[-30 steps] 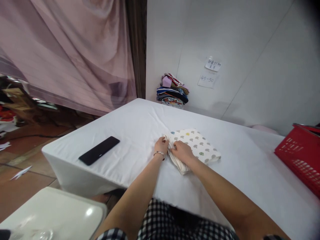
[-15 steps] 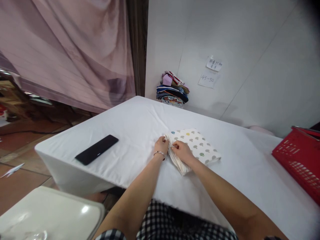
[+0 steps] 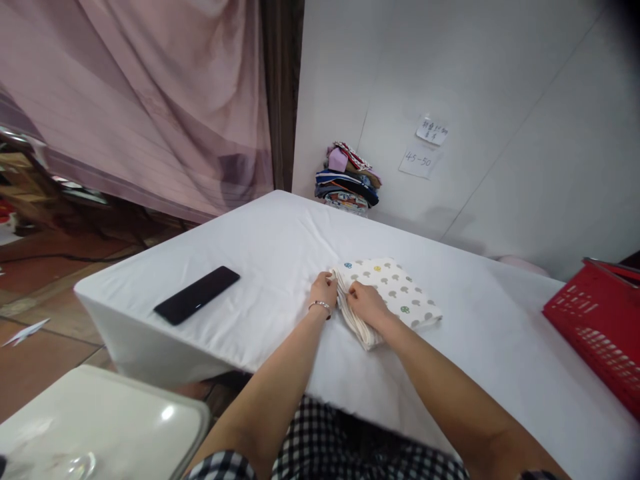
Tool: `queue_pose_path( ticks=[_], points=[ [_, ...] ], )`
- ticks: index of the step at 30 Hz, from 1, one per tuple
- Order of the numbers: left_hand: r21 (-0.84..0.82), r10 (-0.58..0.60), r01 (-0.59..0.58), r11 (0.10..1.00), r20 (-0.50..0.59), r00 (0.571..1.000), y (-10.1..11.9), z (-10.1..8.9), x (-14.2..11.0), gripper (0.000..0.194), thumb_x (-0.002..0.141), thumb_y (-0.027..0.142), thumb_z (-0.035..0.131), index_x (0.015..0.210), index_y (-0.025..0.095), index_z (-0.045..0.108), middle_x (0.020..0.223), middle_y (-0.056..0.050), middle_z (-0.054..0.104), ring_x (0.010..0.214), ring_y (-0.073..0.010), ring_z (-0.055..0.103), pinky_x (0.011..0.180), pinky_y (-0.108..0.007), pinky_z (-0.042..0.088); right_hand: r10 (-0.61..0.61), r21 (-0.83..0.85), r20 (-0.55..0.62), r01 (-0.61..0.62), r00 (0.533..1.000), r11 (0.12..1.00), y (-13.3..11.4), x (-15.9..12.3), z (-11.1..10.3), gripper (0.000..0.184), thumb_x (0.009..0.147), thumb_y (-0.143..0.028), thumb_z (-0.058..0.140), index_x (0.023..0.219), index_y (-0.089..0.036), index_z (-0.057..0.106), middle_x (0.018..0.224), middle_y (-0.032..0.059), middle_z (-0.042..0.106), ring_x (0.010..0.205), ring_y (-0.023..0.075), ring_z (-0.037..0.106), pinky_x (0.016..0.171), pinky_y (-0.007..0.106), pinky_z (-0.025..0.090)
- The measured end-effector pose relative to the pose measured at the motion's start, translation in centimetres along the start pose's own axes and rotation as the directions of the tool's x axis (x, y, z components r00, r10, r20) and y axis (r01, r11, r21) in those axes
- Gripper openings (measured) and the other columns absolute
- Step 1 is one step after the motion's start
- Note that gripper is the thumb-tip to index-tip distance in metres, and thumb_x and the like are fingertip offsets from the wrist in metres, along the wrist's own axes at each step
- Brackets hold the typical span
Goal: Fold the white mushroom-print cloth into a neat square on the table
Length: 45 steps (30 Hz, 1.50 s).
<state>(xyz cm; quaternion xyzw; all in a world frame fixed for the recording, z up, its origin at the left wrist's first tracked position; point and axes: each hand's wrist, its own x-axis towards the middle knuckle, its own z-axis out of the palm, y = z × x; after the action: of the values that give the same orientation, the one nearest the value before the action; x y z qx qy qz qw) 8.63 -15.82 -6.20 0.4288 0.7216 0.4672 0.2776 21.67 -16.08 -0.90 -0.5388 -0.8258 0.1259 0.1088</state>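
Head view: cloth (image 3: 395, 288) lies on the table (image 3: 280, 247); left hand (image 3: 323, 292) pinches its layered edge, right hand (image 3: 367, 305) grips it with fingers curled closed; uneven tugging could skew the folds.

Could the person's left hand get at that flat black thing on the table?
Probably yes: between the left hand and the flat black thing, only white tablecloth shows. The hand is at the edge of the patterned cloth, though, and would likely have to leave that first.

The left arm (image 3: 277, 380) and right arm (image 3: 445, 380) stretch forward, left hand (image 3: 324, 292) and right hand (image 3: 367, 305) nearly meeting, fingers (image 3: 353, 289) curled.
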Motion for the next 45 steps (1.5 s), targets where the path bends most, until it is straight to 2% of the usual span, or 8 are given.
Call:
queue_pose_path(
  ticks=[7, 15, 22, 25, 29, 32, 40, 45],
  points=[
    [-0.012, -0.001, 0.001, 1.000, 0.012, 1.000, 0.2, -0.1, -0.1, 0.026, 0.080, 0.025, 0.051, 0.105, 0.020, 0.055, 0.083, -0.004, 0.067, 0.076, -0.0142, 0.063, 0.070, -0.024, 0.046, -0.073, 0.141, -0.070, 0.083, 0.995, 0.987, 0.1, -0.2, -0.1, 0.011, 0.079, -0.021, 0.047, 0.072, -0.020, 0.055, 0.064, -0.0014, 0.060, 0.062, 0.0130, 0.053, 0.058, 0.022, 0.033],
    [-0.002, -0.018, 0.018, 1.000, 0.008, 1.000, 0.4, -0.2, -0.1, 0.025, 0.079, 0.026, 0.052, 0.103, 0.019, 0.056, 0.085, -0.005, 0.066, 0.075, -0.0144, 0.063, 0.071, -0.025, 0.046, -0.046, 0.272, -0.093, 0.070, 0.995, 0.960, 0.3, -0.2, 0.6, 0.011, 0.075, -0.021, 0.048, 0.067, -0.021, 0.056, 0.056, -0.0034, 0.056, 0.054, 0.0122, 0.050, 0.054, 0.022, 0.033],
    [-0.098, -0.012, 0.018, 0.995, 0.067, 0.998, 0.0, -0.2, -0.1, 0.035, 0.073, 0.017, 0.053, 0.108, 0.018, 0.052, 0.079, 0.000, 0.065, 0.058, -0.0095, 0.059, 0.057, -0.020, 0.046, 0.007, 0.472, -0.096, 0.039, 0.995, 0.881, 1.3, -0.2, 0.9, 0.013, 0.076, -0.028, 0.047, 0.069, -0.021, 0.054, 0.057, -0.0043, 0.055, 0.054, 0.0121, 0.049, 0.053, 0.022, 0.035],
    [-0.127, -0.016, 0.028, 0.992, 0.093, 0.996, -0.2, -0.2, 0.0, 0.039, 0.071, 0.014, 0.052, 0.110, 0.018, 0.051, 0.080, -0.001, 0.064, 0.055, -0.0092, 0.058, 0.055, -0.021, 0.046, -0.020, 0.421, -0.065, 0.046, 0.998, 0.906, 1.0, -0.4, 0.7, 0.013, 0.079, -0.028, 0.045, 0.073, -0.021, 0.054, 0.061, -0.0030, 0.058, 0.058, 0.0127, 0.052, 0.056, 0.022, 0.036],
    [-0.126, -0.016, 0.027, 0.992, 0.083, 0.996, -0.2, -0.3, 0.0, 0.037, 0.071, 0.011, 0.053, 0.107, 0.018, 0.052, 0.078, 0.000, 0.063, 0.054, -0.0075, 0.057, 0.053, -0.018, 0.045, -0.039, 0.135, 0.008, 0.037, 0.999, 0.990, -0.3, -0.6, 0.3, 0.013, 0.080, -0.033, 0.050, 0.080, -0.021, 0.054, 0.073, 0.0014, 0.062, 0.067, 0.0154, 0.054, 0.057, 0.024, 0.032],
    [-0.155, -0.019, 0.031, 0.987, 0.079, 0.997, 0.0, -0.4, -0.1, 0.036, 0.070, 0.010, 0.054, 0.105, 0.018, 0.053, 0.078, 0.001, 0.062, 0.053, -0.0066, 0.056, 0.052, -0.017, 0.045, -0.007, -0.009, 0.045, 0.007, 0.999, 1.000, -0.8, -0.5, 0.3, 0.017, 0.078, -0.035, 0.055, 0.085, -0.020, 0.053, 0.076, 0.0030, 0.061, 0.069, 0.0164, 0.054, 0.056, 0.024, 0.028],
    [-0.369, -0.076, 0.121, 0.922, 0.134, 0.988, 0.5, -0.6, -0.2, 0.027, 0.072, 0.009, 0.055, 0.099, 0.017, 0.052, 0.074, 0.002, 0.058, 0.046, -0.0055, 0.053, 0.043, -0.018, 0.044, -0.027, 0.176, 0.077, 0.014, 0.997, 0.984, 0.6, -0.1, 0.3, 0.011, 0.079, -0.029, 0.054, 0.084, -0.019, 0.055, 0.066, -0.0017, 0.057, 0.061, 0.0121, 0.049, 0.054, 0.022, 0.027],
    [-0.452, -0.084, 0.160, 0.877, 0.184, 0.979, 1.0, -1.0, -0.4, 0.026, 0.072, 0.007, 0.057, 0.096, 0.016, 0.052, 0.067, 0.004, 0.056, 0.046, -0.0059, 0.054, 0.046, -0.019, 0.046, -0.011, 0.143, 0.077, 0.000, 0.997, 0.990, 0.5, -0.1, 0.1, 0.010, 0.081, -0.028, 0.050, 0.083, -0.019, 0.055, 0.069, -0.0011, 0.059, 0.062, 0.0123, 0.051, 0.055, 0.021, 0.029]
  ],
)
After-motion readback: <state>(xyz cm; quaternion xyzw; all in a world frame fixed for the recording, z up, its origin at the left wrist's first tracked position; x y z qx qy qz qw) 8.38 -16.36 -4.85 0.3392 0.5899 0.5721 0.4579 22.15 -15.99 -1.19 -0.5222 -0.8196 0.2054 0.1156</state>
